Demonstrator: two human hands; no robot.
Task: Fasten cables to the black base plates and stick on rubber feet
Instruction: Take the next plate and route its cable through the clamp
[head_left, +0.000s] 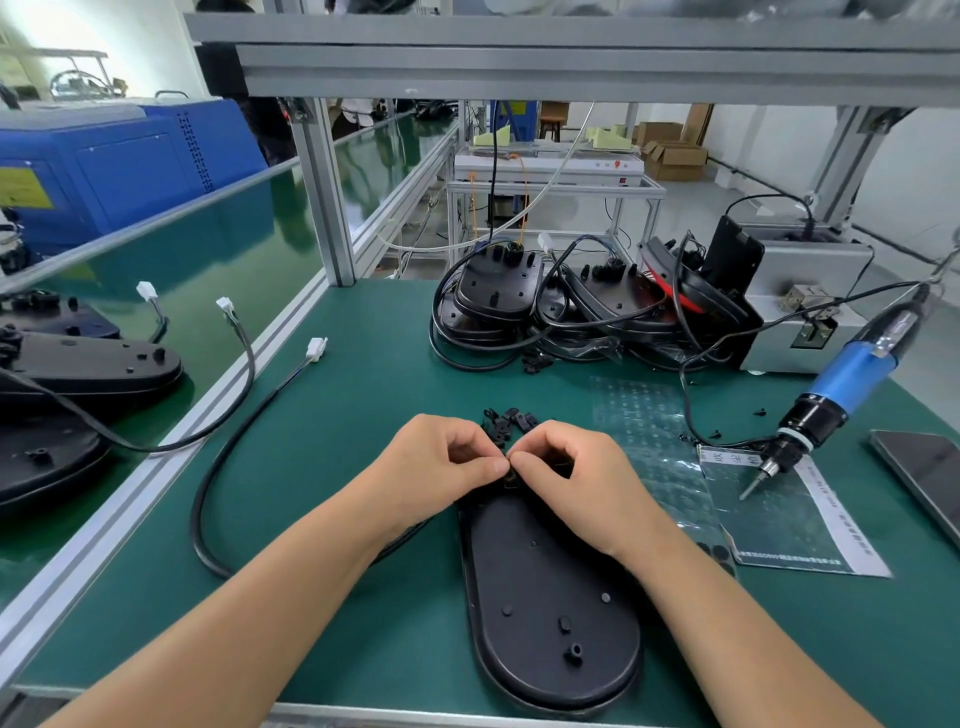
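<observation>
While left hand and right hand fingers pinch together on small cable clip at base plate tip: clip may slip, seat crooked; cable unsecured.

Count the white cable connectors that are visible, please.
4: two above the left conveyor, one on the green mat, one over the far pile. Others may be hidden there.

Left forearm: bare, reached from the near left toward the centre.
Left hand: palm down, fingers curled, thumb and forefinger pinched together.
Right forearm: bare, reached from the near right.
Right hand: fingers curled, thumb and forefinger pinched.
Fingertips: both hands' pinches met, touching, at centre.
</observation>
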